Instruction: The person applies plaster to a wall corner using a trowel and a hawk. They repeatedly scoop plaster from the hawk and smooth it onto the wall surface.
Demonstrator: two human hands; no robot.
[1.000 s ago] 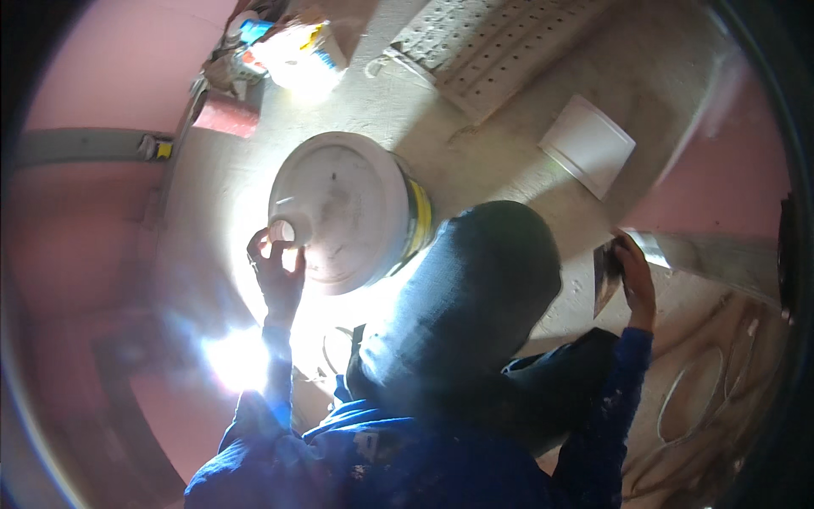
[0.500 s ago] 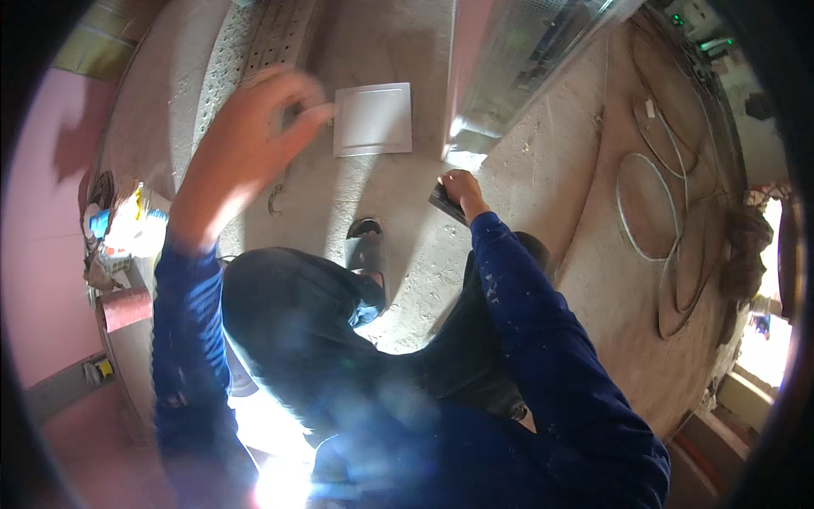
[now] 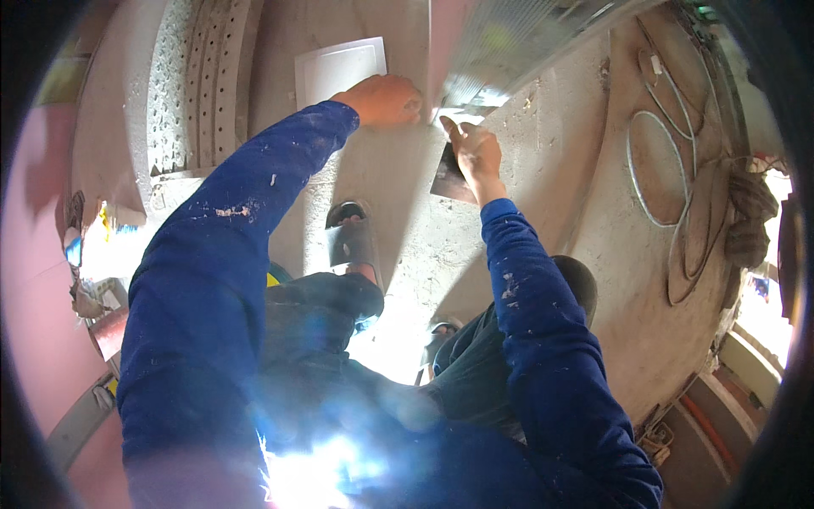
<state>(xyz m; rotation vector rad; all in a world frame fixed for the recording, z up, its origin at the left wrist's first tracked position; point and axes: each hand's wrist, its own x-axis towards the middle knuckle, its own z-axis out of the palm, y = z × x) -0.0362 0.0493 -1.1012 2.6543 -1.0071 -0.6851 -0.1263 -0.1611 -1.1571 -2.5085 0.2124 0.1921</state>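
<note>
My left hand (image 3: 388, 100) is closed, fingers curled in, close to the lower left corner of a standing pink panel (image 3: 448, 42). What it holds, if anything, is hidden. A dark flat rectangular plate (image 3: 451, 176), like a wide scraper blade, is gripped in my right hand (image 3: 477, 159). That hand is just below the bright bottom end of a clear ribbed sheet (image 3: 526, 59) leaning beside the panel. Partly behind my left hand lies a white square panel (image 3: 339, 68) with a raised border.
A perforated metal plank (image 3: 203, 93) lies at the far left. Looped cable (image 3: 636, 174) rests on the dusty floor at right, beside a dark bundle (image 3: 750, 220). Bright clutter (image 3: 110, 246) lines the left wall. My sandaled foot (image 3: 349, 237) is below the hands.
My left hand has swung right from the raised, blurred position and its fingers have closed. My right hand has turned and risen slightly with the dark plate. The view has shifted.
</note>
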